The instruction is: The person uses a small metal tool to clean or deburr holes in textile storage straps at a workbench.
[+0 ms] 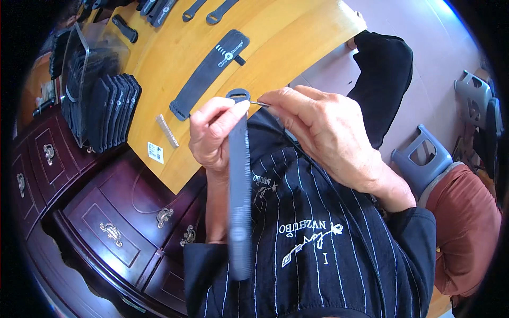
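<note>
My left hand [213, 132] pinches a long black strap [239, 185] near its top end. This end has a slotted loop, and the rest of the strap hangs down in front of my apron, its lower part blurred. My right hand [326, 132] is closed, thumb and fingers pressed together around a thin dark metal pointed tool [258, 104]. The tool's tip meets the strap beside my left thumb, just below the slot. Most of the tool is hidden in my fingers. A wider black strap with white print [209, 74] lies flat on the table beyond my hands.
The yellow wooden table [281, 47] holds more black straps [220, 11], a small beige strip [167, 131] and a white label [155, 152]. Stacked black straps [114, 114] stand by a clear bin [79, 79] at left. A dark drawer cabinet [114, 228] and grey-blue stools [424, 159] flank me; other people sit nearby.
</note>
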Motion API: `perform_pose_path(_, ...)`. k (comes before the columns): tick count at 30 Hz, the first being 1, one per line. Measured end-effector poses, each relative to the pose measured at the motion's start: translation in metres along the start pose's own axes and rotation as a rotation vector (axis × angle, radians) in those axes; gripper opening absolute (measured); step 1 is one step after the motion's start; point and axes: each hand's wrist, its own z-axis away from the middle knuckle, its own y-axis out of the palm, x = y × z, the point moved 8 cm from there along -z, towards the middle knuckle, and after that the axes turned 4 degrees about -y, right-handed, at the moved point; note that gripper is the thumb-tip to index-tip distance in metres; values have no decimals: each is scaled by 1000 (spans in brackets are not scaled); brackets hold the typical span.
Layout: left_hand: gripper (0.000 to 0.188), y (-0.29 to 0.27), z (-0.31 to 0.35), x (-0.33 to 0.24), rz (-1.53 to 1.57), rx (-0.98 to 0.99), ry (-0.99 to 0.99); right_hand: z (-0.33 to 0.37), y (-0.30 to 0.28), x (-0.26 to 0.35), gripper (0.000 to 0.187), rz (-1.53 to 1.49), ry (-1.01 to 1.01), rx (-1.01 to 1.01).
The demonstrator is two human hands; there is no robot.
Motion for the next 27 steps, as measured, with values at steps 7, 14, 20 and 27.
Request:
perform_pose_path(7,31,-12,-9,-17,-99,142,180,4,27,-20,16,-755,158,2)
perform_pose_path(14,41,-5,-25,-39,-272,343,390,6,11,2,19,-25,-91,-223)
perform_pose_path(20,41,-3,-22,-42,-332,359,502,2,41,-25,22,-902,217,11)
perform_pose_path(27,34,1,-20,-38,-204,357,411,-4,13,-7,19,-302,-152,-328)
